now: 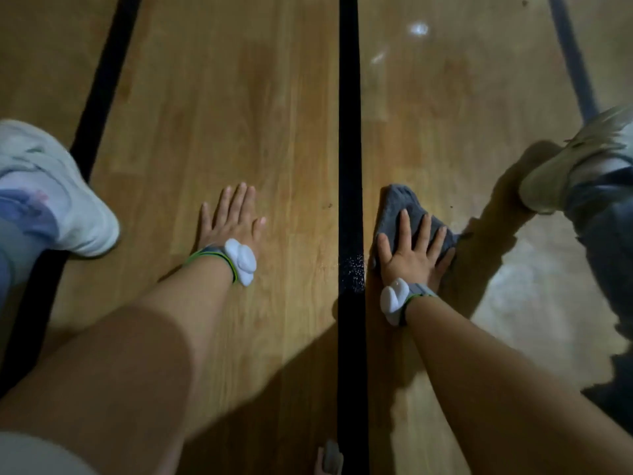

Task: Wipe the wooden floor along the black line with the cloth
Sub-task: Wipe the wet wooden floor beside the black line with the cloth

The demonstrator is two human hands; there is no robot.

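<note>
A black line [349, 132] runs straight up the middle of the wooden floor [239, 97]. Just right of it lies a grey cloth [399, 205], crumpled and flat on the boards. My right hand [416, 248] presses down on the cloth with its fingers spread and straight. My left hand [231, 217] rests flat on the bare floor left of the line, fingers extended, holding nothing. Both wrists carry a white device on a band. A wet sheen shows on the line beside my right wrist.
A white shoe [51, 197] stands at the left edge on a second black line [102, 80]. Another pale shoe [575, 162] and a jeans leg are at the right edge, near a dark blue line [572, 56].
</note>
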